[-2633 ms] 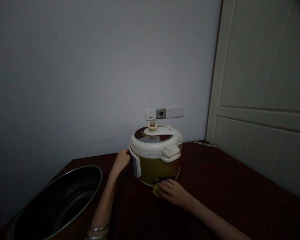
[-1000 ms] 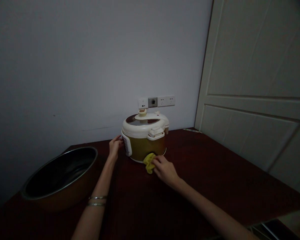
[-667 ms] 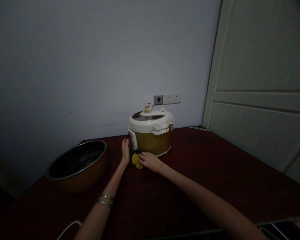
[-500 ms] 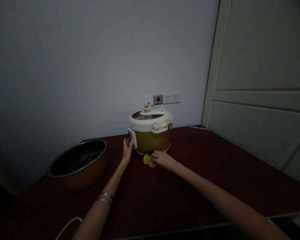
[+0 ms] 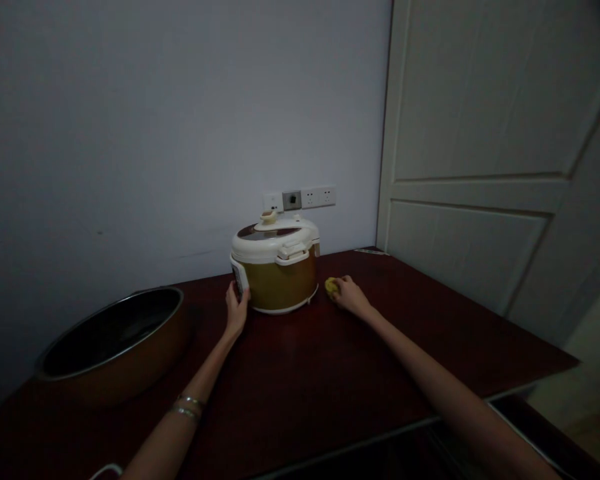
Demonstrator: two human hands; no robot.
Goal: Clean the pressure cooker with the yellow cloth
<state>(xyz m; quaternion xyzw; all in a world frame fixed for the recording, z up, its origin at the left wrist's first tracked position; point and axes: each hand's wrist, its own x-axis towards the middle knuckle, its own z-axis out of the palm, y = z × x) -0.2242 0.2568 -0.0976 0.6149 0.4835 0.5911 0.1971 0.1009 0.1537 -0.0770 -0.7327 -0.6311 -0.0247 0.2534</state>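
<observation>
1. Nearest, the left arm [image 5: 205, 380] reached forward across the dark red surface [image 5: 300, 393], with 2 thin metal bangles [image 5: 187, 408] on its wrist; a white cable [image 5: 105, 471] showed at the lower edge of the view.
2. The right arm [image 5: 430, 380] stretched in from the lower right, and the right hand [image 5: 349, 295] lay palm down on the surface, its fingers curled over a small bunched yellow cloth [image 5: 331, 287], grasping it just beside the rice cooker.
3. The left hand [image 5: 237, 310] stood upright against the white side panel of the olive and white rice cooker [image 5: 275, 283]; it touched the panel, but whether it gripped, I cannot tell.
4. Left of that hand, apart from it, sat a large metal basin [image 5: 113, 340].
5. Farthest, a socket strip [image 5: 300, 198] ran along the wall [image 5: 130, 133], with a white panelled door [image 5: 470, 167] to the right.
</observation>
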